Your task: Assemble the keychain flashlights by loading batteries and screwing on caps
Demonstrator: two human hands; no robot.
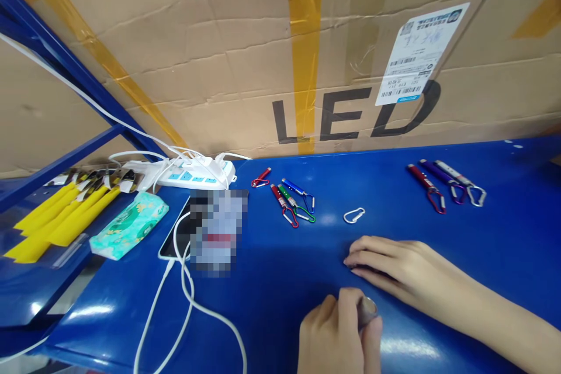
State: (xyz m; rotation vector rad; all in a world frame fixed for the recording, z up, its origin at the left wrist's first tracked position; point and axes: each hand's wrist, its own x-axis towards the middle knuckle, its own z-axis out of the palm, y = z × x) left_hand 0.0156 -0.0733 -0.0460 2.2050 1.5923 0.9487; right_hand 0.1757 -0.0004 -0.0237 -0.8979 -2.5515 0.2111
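My left hand (pixel 335 330) is closed at the bottom of the view, with a silver cylindrical piece (pixel 367 308) gripped between thumb and forefinger. Only its rounded end shows; the fist hides the rest. Just to the right and farther back, my right hand (pixel 394 263) rests on the blue table (pixel 272 298), its fingers stretched out and nothing visible in them. Beyond its fingertips lies a loose silver carabiner (pixel 354 215). Small penlights with carabiners lie farther back: a red one (pixel 280 196), a green one (pixel 287 194) and a blue one (pixel 294 187).
At right lie a red penlight (pixel 421 178), a purple one (pixel 438 174) and a silver one (pixel 453 172). Left are a power strip (pixel 197 175), a phone (pixel 179 234) with a white cable (pixel 214 315), a tissue pack (pixel 131 225) and yellow strips (pixel 83 216). A large cardboard box (pixel 219 70) stands behind.
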